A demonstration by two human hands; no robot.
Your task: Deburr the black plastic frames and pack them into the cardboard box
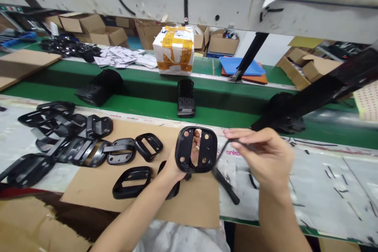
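My left fingers (195,141) grip a black plastic frame (208,149); my right fingers (256,137) pinch a thin black strip (223,151). I should hold the frame still, the strip untwisted.

Black frames (63,147) are crowding the bench (319,208) left of the left hand (173,164), blocking a low sweep. Beyond the right hand (267,155), a slanting black post (319,91) is standing in the way; rightward, only thin scraps (344,180) are interrupting open room.
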